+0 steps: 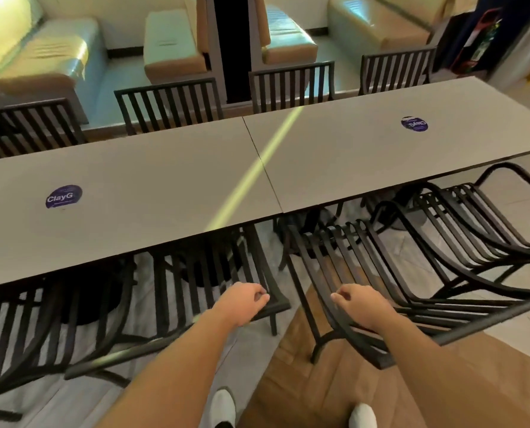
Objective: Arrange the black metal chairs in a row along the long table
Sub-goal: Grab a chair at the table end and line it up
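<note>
The long table (165, 180) is two grey tops set end to end, running from left to right. On its near side stand black metal slat chairs: one at far left (16, 329), one left of centre (195, 273), one right of centre (344, 257) and one at right (474, 217). Their seats are partly tucked under the table edge. My left hand (245, 301) hovers over the right end of the left-of-centre chair's back rail, fingers loosely curled and holding nothing. My right hand (356, 304) hovers likewise over the left side of the right-of-centre chair's back.
More black chairs (171, 103) line the table's far side, with padded booth benches (174, 44) behind them. Round purple stickers (63, 196) lie on the tabletops. A floor gap between the two middle chairs holds my white shoes (223, 406).
</note>
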`<state>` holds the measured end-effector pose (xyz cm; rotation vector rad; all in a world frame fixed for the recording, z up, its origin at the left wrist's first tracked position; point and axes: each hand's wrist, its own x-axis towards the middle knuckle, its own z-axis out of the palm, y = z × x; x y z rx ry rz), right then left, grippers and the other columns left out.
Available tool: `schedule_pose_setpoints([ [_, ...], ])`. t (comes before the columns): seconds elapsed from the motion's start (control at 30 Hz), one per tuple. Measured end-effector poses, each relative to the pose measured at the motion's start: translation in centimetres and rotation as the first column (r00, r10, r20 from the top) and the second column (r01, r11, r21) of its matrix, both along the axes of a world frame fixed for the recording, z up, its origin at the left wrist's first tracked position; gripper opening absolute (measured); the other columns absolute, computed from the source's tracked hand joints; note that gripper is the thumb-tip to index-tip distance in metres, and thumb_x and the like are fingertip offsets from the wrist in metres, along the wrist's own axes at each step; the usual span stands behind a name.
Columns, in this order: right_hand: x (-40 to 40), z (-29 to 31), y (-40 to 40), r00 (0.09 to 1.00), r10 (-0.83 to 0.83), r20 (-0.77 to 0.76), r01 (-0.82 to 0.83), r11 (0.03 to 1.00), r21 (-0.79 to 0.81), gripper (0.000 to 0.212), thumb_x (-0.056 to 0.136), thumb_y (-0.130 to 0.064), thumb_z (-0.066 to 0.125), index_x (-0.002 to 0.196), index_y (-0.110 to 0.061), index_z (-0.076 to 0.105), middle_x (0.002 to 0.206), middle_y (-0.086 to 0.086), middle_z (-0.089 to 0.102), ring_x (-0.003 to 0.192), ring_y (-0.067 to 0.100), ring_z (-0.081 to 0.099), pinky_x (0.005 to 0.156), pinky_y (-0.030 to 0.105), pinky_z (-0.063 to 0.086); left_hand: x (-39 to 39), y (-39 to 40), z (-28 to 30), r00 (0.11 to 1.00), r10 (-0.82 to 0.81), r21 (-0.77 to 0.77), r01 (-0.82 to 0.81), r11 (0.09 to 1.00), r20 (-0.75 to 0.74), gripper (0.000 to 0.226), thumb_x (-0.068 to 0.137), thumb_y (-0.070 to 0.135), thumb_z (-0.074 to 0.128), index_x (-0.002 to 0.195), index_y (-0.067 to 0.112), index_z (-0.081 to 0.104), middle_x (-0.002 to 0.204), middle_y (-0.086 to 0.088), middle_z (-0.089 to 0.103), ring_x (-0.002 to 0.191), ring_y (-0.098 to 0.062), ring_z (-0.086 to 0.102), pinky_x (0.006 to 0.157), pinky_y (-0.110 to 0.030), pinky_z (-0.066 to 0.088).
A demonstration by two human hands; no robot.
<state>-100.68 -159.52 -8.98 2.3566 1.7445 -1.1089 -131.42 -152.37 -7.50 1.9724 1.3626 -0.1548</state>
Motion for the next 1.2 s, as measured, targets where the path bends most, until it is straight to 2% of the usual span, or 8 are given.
schedule_pose_setpoints([
  [0.17,9.7,-0.3,-2.1,0.992,0.12,0.032,-0.117,0.991,-0.063,0.021,0.102,-0.055,0.05,0.103,-0.037,0.06,0.09,-0.015,0.066,0.082,0.005,0.06,0.066,0.027,0.045,8.5,-4.7,-1.4,0.991,0.13,0.018,-0.13,0.991,0.016,0.034,0.106,0.046,0.047,0.125,0.028,0.067,0.103,0.009,0.069,0.084,-0.006,0.06,0.07,-0.024,0.047],
  [0.37,18.8,0.7,-4.4,0.982,0.179,0.054,-0.172,0.979,-0.114,0.033,0.103,-0.054,0.047,0.114,-0.027,0.064,0.108,-0.001,0.069,0.096,0.02,0.064,0.086,0.039,0.055,17.6,-10.4,-1.3,0.984,0.167,-0.029,-0.166,0.986,0.055,0.034,0.105,0.047,0.047,0.125,0.028,0.068,0.108,0.008,0.072,0.093,-0.01,0.065,0.076,-0.024,0.051],
  [0.5,22.3,0.8,-5.6,0.985,0.156,0.073,-0.147,0.982,-0.118,0.032,0.102,-0.055,0.049,0.112,-0.03,0.066,0.103,-0.005,0.069,0.093,0.018,0.064,0.087,0.04,0.056,21.3,-12.0,-0.7,0.989,0.125,-0.028,-0.123,0.992,0.075,0.034,0.106,0.046,0.047,0.128,0.03,0.066,0.097,0.012,0.071,0.079,-0.004,0.063,0.061,-0.017,0.041],
  [0.67,24.1,0.7,-7.4,0.989,0.116,0.094,-0.106,0.99,-0.097,0.029,0.101,-0.056,0.051,0.107,-0.031,0.066,0.096,-0.008,0.069,0.085,0.013,0.065,0.081,0.037,0.058,23.8,-11.5,0.0,0.996,0.051,0.0,-0.052,0.999,0.079,0.036,0.106,0.046,0.046,0.131,0.027,0.065,0.111,0.007,0.069,0.096,-0.011,0.064,0.081,-0.025,0.05],
  [0.9,25.4,-0.2,-9.0,0.99,0.115,0.084,-0.107,0.99,-0.096,0.032,0.1,-0.054,0.054,0.114,-0.029,0.066,0.103,-0.006,0.069,0.097,0.015,0.063,0.089,0.039,0.055,26.0,-11.8,-1.2,0.999,0.02,-0.001,-0.02,1.0,0.049,0.035,0.106,0.046,0.047,0.13,0.027,0.065,0.105,0.009,0.069,0.089,-0.007,0.064,0.079,-0.023,0.051],
  [1.03,28.0,-1.6,-9.5,0.984,0.173,0.046,-0.165,0.977,-0.137,0.042,0.094,-0.066,0.055,0.115,-0.032,0.066,0.103,-0.01,0.066,0.097,0.011,0.061,0.088,0.035,0.053,28.2,-13.1,-3.3,1.0,-0.003,-0.071,0.002,0.997,-0.004,0.044,0.102,0.053,0.052,0.136,0.027,0.062,0.115,0.005,0.071,0.099,-0.011,0.067,0.09,-0.032,0.056],
  [1.1,29.8,-2.2,-9.4,0.973,0.23,0.015,-0.224,0.961,-0.164,0.047,0.089,-0.073,0.057,0.118,-0.036,0.064,0.109,-0.011,0.065,0.102,0.011,0.06,0.091,0.035,0.052,29.6,-14.1,-4.6,1.0,0.02,-0.153,-0.022,0.988,-0.015,0.052,0.096,0.058,0.06,0.14,0.03,0.058,0.126,0.005,0.068,0.109,-0.012,0.064,0.094,-0.029,0.052],
  [1.2,32.9,-3.3,-9.1,0.927,0.369,0.062,-0.356,0.921,-0.161,0.052,0.087,-0.071,0.057,0.128,-0.039,0.06,0.123,-0.011,0.064,0.114,0.013,0.057,0.097,0.033,0.048,32.2,-15.6,-6.1,0.996,0.037,-0.207,-0.054,0.977,-0.087,0.058,0.089,0.056,0.069,0.141,0.033,0.054,0.121,0.008,0.062,0.113,-0.014,0.061,0.097,-0.03,0.05],
])
